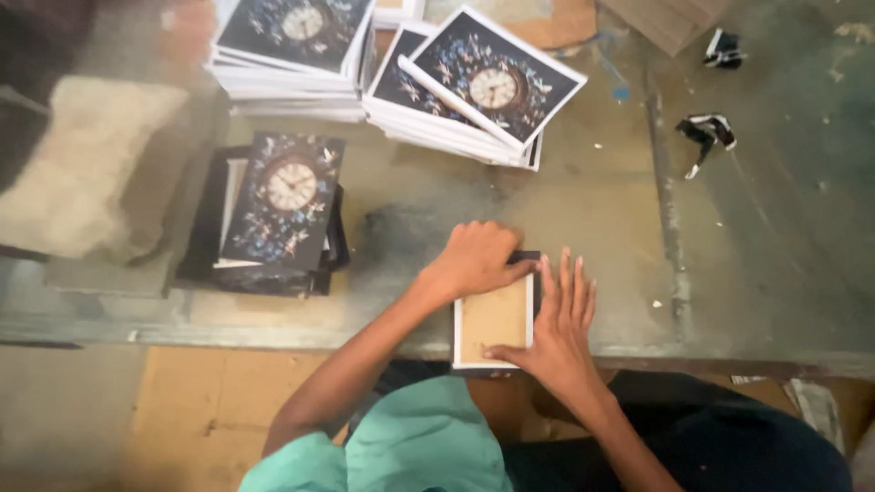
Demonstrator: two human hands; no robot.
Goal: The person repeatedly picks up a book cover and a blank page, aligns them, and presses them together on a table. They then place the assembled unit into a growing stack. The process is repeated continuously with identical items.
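At the near edge of the worn grey-green surface (583,210), seen from the head camera, sits a small white-edged picture frame lying face down with its tan cardboard backing up (493,322). Its near end pokes out past the surface's edge, over the person's lap. The left hand (476,258) is curled over the frame's far-left corner, fingers bent and pressing down, a closed grip on the corner. The right hand (558,323) lies flat and spread along the right side, thumb on the backing near the bottom; that's a press, not a grasp.

Risk, as I judge it: with the frame overhanging, a hard push at the near end could tip it off into the lap. Uneven pressure could also skew the backing in its frame.

Further back, a dark clock-and-flower print on a black stack (284,205) stands at left, well apart from the hands. Two leaning white-edged piles of the same prints (474,87) sit beyond; the right pile is fanned out and looks liable to slide if the surface is jolted. Black-and-white scraps (706,132) lie far right.
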